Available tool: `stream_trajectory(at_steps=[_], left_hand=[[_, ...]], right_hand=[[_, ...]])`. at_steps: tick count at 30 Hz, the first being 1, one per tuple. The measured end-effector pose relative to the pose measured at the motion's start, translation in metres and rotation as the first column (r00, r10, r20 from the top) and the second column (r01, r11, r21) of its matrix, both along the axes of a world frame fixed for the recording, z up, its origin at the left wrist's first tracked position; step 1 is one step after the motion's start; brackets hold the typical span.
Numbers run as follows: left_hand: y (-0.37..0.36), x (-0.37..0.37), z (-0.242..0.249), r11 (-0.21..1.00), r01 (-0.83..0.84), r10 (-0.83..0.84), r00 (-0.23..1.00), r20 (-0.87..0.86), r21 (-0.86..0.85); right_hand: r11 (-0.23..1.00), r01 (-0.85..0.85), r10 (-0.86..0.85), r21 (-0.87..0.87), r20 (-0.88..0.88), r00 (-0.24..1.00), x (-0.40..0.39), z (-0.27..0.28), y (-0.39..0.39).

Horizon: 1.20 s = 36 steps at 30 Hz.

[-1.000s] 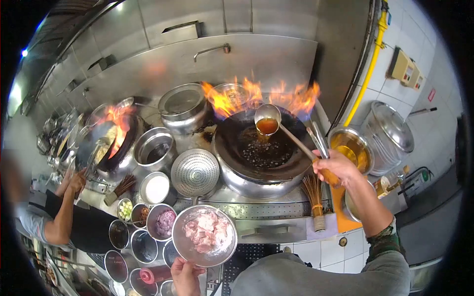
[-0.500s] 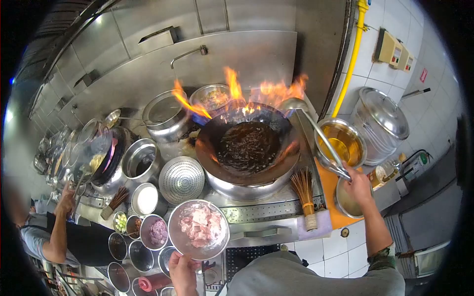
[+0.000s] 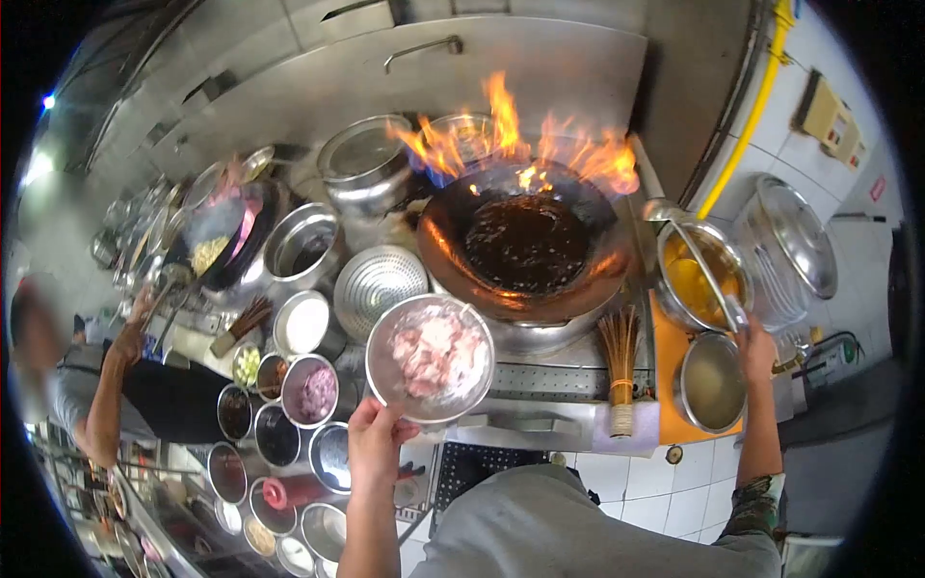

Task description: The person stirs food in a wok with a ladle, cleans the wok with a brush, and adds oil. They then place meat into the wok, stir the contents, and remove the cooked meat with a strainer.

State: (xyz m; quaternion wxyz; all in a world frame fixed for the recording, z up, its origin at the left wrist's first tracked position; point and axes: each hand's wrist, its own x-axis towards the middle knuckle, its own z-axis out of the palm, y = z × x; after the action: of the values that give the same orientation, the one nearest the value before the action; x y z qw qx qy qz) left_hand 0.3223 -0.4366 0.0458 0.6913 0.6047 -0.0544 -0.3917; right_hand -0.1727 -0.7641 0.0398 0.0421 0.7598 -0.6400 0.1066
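Observation:
My left hand [image 3: 379,433] grips the near rim of a metal bowl [image 3: 479,387] with pale pink raw meat pieces [image 3: 438,349] in it. The bowl is just in front of a large wok [image 3: 446,260] that has dark, bubbling liquid [image 3: 528,243] at its bottom. Flames [image 3: 506,120] rise behind the wok. On the right, the fingers of my right hand [image 3: 754,349] are closed around the handle of a ladle [image 3: 711,275]. The ladle lies across a metal pot of yellow oil [image 3: 679,265], its head near the pot's far rim.
A bamboo wok brush [image 3: 620,380] stands right of the wok, near a pot of cloudy liquid [image 3: 715,380]. A perforated strainer [image 3: 381,286] and several ingredient containers [image 3: 313,390] are on the left. Another person [image 3: 106,385] works at a second wok [image 3: 260,246] there.
My left hand has lifted the bowl of meat closer to the wok. My right hand has moved the ladle from the wok's right edge to over the oil pot. The view has shifted.

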Motion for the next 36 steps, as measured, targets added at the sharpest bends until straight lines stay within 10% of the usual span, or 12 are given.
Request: stream_trajectory(at_steps=[4,6,8,12,22,25,30,36], left_hand=[[-0.007,-0.004,-0.001,1.000,-0.020,0.020,0.999,0.046,0.008],[-0.016,-0.011,0.017,1.000,-0.008,0.007,0.999,0.054,0.027],[-0.013,-0.010,0.009,1.000,-0.004,0.003,0.997,0.073,0.015],[-0.015,-0.012,0.003,1.000,-0.017,0.020,0.989,0.149,-0.019],[-0.013,-0.020,0.022,0.999,-0.051,0.052,0.981,0.189,-0.008],[-0.012,-0.008,0.005,0.998,-0.063,0.064,0.991,0.117,-0.010],[-0.017,-0.004,-0.006,0.998,-0.060,0.061,0.996,0.060,-0.011],[-0.011,-0.008,-0.009,0.998,-0.053,0.052,0.998,0.017,0.029]], right_hand=[[0.966,0.199,-0.241,0.163,0.302,0.922,0.106,0.086,0.048],[0.952,-0.268,0.303,-0.151,0.327,0.895,0.120,0.077,0.032],[0.929,-0.288,0.198,0.232,0.348,0.917,0.178,0.099,0.068],[0.584,-0.802,0.746,0.128,0.306,0.592,0.260,0.107,0.104],[0.372,-0.926,0.928,-0.068,0.059,0.368,0.345,0.077,0.099],[0.326,-0.940,0.924,-0.103,0.243,0.294,0.350,0.089,0.097],[0.511,-0.854,0.740,-0.101,0.557,0.377,0.345,0.135,0.069],[0.715,-0.698,0.692,0.043,0.107,0.714,0.349,0.114,-0.008]])
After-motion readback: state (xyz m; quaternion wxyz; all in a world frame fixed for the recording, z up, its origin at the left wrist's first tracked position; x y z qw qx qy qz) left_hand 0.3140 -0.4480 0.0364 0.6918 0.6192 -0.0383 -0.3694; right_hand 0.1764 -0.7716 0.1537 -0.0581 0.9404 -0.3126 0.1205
